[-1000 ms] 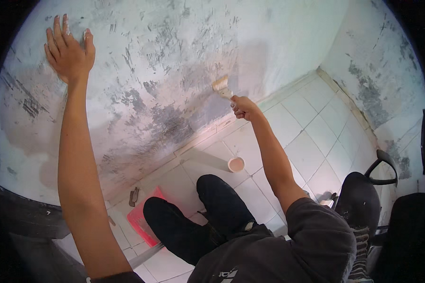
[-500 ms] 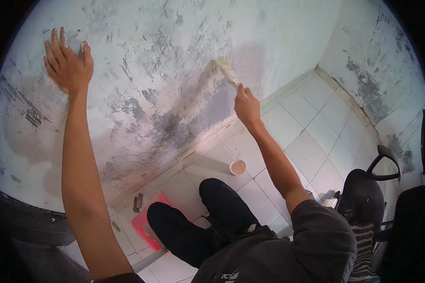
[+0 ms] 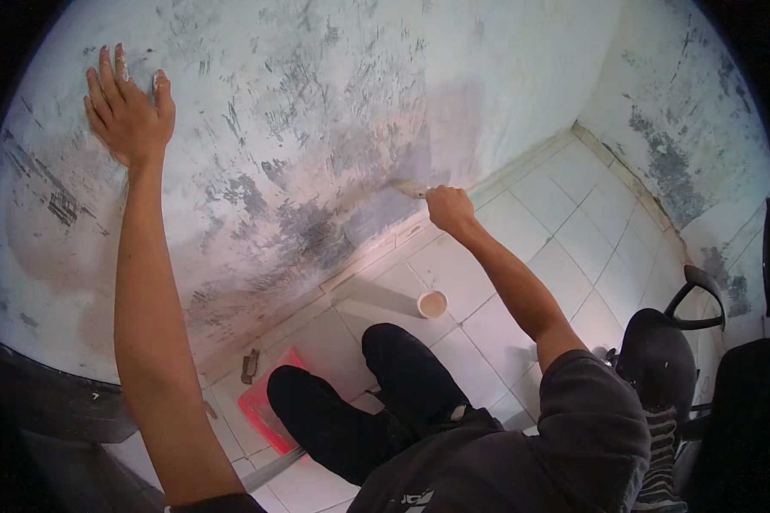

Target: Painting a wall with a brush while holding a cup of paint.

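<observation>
My right hand (image 3: 451, 208) is closed round the handle of a paintbrush (image 3: 412, 189), whose bristles are against the lower part of the wall (image 3: 316, 111). That wall is whitish, with grey blotches and dark scuff marks, and a damp-looking purplish-grey patch lies around the brush. On the upper left of the wall my left hand (image 3: 130, 120) rests flat with fingers spread, white smears on the fingertips. Below the brush, on the floor, stands a white cup (image 3: 432, 304) holding a pale pinkish liquid.
White floor tiles (image 3: 522, 282) run along the wall. Near my knees lie a pink tray (image 3: 257, 406) and a small brown object (image 3: 250, 366). To the right is a black chair (image 3: 656, 359) with a striped cloth (image 3: 659, 462). A dark piece of furniture (image 3: 56, 402) stands at the lower left.
My right hand has brought the paintbrush down the wall, from the paler area to the grey lower patch. My left hand stays on the wall, shifted very slightly in the picture.
</observation>
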A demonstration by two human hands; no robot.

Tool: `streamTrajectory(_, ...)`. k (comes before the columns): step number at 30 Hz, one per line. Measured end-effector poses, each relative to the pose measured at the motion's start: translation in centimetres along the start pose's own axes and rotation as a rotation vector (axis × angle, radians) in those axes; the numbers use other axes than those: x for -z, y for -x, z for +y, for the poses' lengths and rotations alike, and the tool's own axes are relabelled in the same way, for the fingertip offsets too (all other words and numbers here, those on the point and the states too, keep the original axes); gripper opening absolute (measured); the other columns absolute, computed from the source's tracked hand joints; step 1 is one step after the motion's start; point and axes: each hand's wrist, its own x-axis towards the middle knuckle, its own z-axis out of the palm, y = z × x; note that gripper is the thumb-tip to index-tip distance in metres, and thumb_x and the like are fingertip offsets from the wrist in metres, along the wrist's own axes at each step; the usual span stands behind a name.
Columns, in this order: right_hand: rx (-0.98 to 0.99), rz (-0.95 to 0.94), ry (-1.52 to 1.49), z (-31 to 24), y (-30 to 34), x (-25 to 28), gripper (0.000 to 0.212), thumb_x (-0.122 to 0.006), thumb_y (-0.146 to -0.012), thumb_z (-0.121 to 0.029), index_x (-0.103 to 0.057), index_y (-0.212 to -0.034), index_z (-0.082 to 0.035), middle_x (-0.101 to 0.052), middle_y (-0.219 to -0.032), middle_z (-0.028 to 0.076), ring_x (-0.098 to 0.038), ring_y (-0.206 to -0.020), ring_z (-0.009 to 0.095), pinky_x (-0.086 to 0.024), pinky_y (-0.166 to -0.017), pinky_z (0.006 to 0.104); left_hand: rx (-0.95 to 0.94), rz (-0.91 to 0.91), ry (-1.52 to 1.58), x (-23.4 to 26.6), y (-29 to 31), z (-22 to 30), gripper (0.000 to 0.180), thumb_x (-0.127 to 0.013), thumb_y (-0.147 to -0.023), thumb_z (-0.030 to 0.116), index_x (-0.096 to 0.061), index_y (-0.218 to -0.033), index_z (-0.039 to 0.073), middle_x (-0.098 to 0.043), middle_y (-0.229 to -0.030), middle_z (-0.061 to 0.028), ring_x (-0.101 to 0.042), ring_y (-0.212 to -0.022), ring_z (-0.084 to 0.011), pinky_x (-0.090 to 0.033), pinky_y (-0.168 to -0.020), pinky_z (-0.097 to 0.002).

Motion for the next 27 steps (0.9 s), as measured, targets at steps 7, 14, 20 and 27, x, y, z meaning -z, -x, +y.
streamTrajectory(7, -0.112, 0.226, -0.019, -1.4, -2.1, 5.3, 0.017, -0.05, -0.081, -0.006, -0.065, -0.088, -0.001, -0.066, -0.088, 0.02, -0.067, -0.078, 0.035, -0.054, -0.068, 0.0438, 0.001, -0.021, -0.028, 0.4, 0.0, 0.0, 0.06, -0.047, -0.093, 0.045, -0.035, -0.143, 0.015, -0.029, -0.151, -0.0004, -0.025, -0.139, -0.0256, -0.024, -0.111, -0.0455)
streamTrajectory(14, -0.11, 0.508, -0.028, -1.3, -4.3, 11.4, 0.016, -0.051, -0.082, -0.008, -0.059, -0.093, 0.0, -0.064, -0.087, 0.018, -0.066, -0.069, 0.035, -0.053, -0.062, 0.0452, 0.006, -0.01, 0.001, 0.0, -0.2, 0.3, 0.06, -0.047, -0.093, 0.045, -0.035, -0.143, 0.015, -0.029, -0.151, -0.0003, -0.025, -0.139, -0.0256, -0.022, -0.111, -0.0459)
streamTrajectory(20, -0.152, 0.749, -0.122, -2.3, -3.1, 12.2, 0.028, -0.055, -0.082, -0.011, -0.057, -0.108, -0.001, -0.062, -0.088, 0.016, -0.064, -0.07, 0.034, -0.05, -0.058, 0.0462, -0.004, 0.011, 0.01, 0.1, -0.1, -0.1, 0.06, -0.048, -0.092, 0.045, -0.035, -0.143, 0.016, -0.031, -0.15, -0.0003, -0.027, -0.138, -0.0259, -0.022, -0.112, -0.0456)
streamTrajectory(27, -0.127, 0.509, 0.003, -1.9, -3.3, 4.5, 0.026, -0.051, -0.084, -0.007, -0.056, -0.108, 0.002, -0.062, -0.092, 0.017, -0.066, -0.066, 0.034, -0.053, -0.056, 0.0405, -0.007, -0.005, -0.019, 0.0, -0.2, 0.2, 0.062, -0.047, -0.092, 0.046, -0.033, -0.144, 0.016, -0.03, -0.151, 0.0003, -0.027, -0.139, -0.0257, -0.022, -0.111, -0.0453)
